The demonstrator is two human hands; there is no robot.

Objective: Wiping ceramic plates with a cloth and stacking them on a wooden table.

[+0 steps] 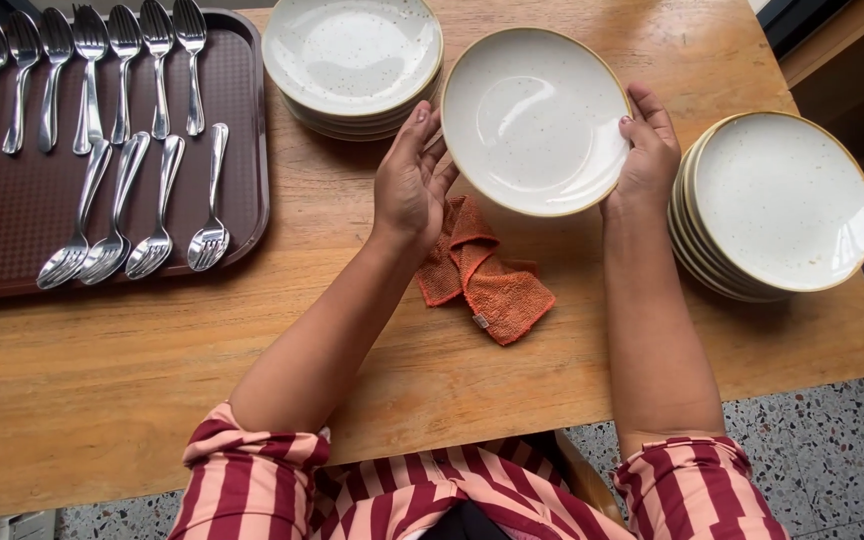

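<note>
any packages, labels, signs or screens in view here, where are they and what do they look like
No packages, signs or screens show.
Small tag: a pale sewn-in label at the lower edge of the crumpled orange cloth, on the wooden table below the held white plate; too small to tell any print.

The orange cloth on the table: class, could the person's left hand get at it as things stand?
Probably yes. The cloth lies uncovered just below the left hand, with nothing between, though that hand would first have to let go of the plate.
</note>
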